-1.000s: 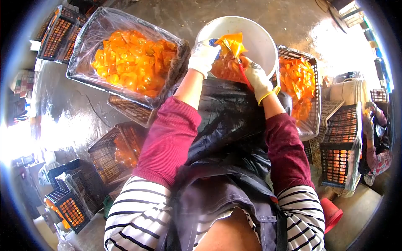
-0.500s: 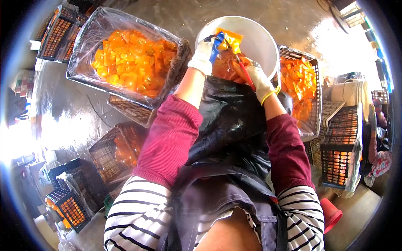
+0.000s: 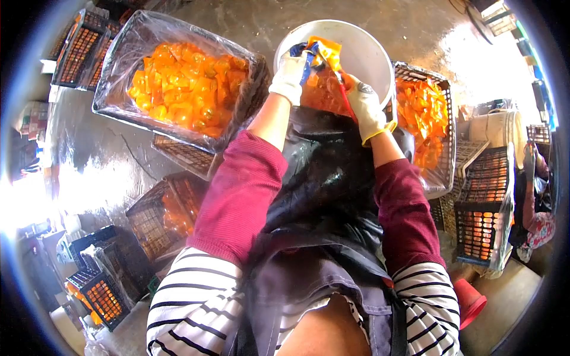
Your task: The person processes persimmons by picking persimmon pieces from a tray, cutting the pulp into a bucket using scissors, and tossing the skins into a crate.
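My left hand (image 3: 292, 72), in a white glove with blue on the finger side, is closed on a shiny orange-yellow plastic packet (image 3: 325, 52). The packet is held over a white bucket (image 3: 374, 56). My right hand (image 3: 364, 105), in a white glove with a yellow cuff, grips a tool with a long red handle (image 3: 345, 98). Its dark tip reaches toward the packet and looks like scissors, though the blades are hard to make out. Orange-red contents (image 3: 323, 94) show in the near part of the bucket, partly hidden by my hands and the black apron (image 3: 326, 160).
Left of the bucket stands a plastic-lined crate (image 3: 110, 89) heaped with orange packets (image 3: 190, 89). A lined crate (image 3: 448, 160) with flatter orange pieces (image 3: 423, 113) is to the right. Stacked crates (image 3: 484, 196) stand farther right, near another person (image 3: 537, 196). A red container (image 3: 470, 302) sits low right.
The packet has shifted slightly and looks more crumpled over the bucket. My right hand and the red-handled tool have turned a little, with the handle now more upright.
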`<move>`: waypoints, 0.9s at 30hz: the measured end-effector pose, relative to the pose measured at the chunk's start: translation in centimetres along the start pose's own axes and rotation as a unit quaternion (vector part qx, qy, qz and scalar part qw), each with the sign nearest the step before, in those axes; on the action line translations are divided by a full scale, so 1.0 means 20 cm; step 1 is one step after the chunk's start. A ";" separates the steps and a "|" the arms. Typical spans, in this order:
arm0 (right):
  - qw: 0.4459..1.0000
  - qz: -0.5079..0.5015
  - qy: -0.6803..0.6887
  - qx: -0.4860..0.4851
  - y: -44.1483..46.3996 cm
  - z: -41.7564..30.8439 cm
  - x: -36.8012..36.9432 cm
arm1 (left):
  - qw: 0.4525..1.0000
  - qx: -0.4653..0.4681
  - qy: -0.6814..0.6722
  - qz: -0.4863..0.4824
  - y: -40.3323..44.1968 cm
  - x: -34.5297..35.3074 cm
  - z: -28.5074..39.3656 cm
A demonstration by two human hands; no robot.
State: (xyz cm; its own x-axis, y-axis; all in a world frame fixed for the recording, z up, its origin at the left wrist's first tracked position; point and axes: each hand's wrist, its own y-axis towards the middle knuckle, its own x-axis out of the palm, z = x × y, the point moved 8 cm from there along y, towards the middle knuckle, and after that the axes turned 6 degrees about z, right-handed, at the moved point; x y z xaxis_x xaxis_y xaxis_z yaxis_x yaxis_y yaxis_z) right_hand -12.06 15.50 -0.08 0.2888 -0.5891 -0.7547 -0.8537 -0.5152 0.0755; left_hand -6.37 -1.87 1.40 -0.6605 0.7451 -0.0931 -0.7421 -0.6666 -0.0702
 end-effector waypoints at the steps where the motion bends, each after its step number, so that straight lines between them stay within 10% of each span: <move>1: 1.000 0.010 -0.017 0.006 0.00 0.00 -0.01 | 0.998 0.057 0.002 -0.009 0.06 0.00 -0.06; 4: 0.954 0.014 0.270 0.128 -0.02 0.11 0.00 | 0.973 0.225 -0.057 0.016 0.06 -0.11 0.03; 7: 0.825 0.065 0.534 0.172 -0.03 0.26 0.00 | 0.961 0.033 -0.269 0.050 0.08 -0.37 -0.08; 9: 0.775 0.079 0.602 0.176 -0.07 0.16 -0.15 | 0.921 0.224 0.285 0.146 -0.07 -0.63 0.09; 11: 0.736 0.111 0.655 0.127 -0.07 0.14 -0.31 | 0.981 0.069 0.056 0.171 0.05 -0.92 -0.23; 13: 0.565 0.160 0.789 0.181 -0.11 0.25 -0.34 | 0.976 -0.041 -0.082 0.195 0.04 -1.09 -0.37; 15: 0.465 -0.044 0.884 0.028 -0.12 0.15 -0.35 | 0.984 -0.049 0.000 0.174 0.04 -1.17 -0.45; 18: 0.589 0.157 0.773 0.176 -0.11 0.26 -0.32 | 0.978 -0.108 0.136 0.115 0.10 -1.11 -0.54; 20: 0.487 -0.090 0.868 0.031 0.00 0.16 -0.24 | 0.955 -0.140 0.243 0.094 0.13 -1.00 -0.60; 22: 0.594 0.136 0.768 0.200 -0.04 0.21 -0.26 | 0.920 -0.144 0.361 0.046 0.27 -0.94 -0.74; 27: 0.615 0.094 0.760 0.185 0.01 0.22 -0.23 | 0.893 -0.110 0.436 -0.010 0.32 -0.89 -0.73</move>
State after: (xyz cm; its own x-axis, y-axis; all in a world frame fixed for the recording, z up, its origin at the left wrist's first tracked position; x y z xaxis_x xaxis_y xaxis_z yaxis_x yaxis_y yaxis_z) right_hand -15.45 20.78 0.59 0.0015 -0.6630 0.7486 -0.8928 -0.3382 -0.2977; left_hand 2.35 -19.77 -11.94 -0.2367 0.5197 -0.8209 -0.6483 -0.7138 -0.2649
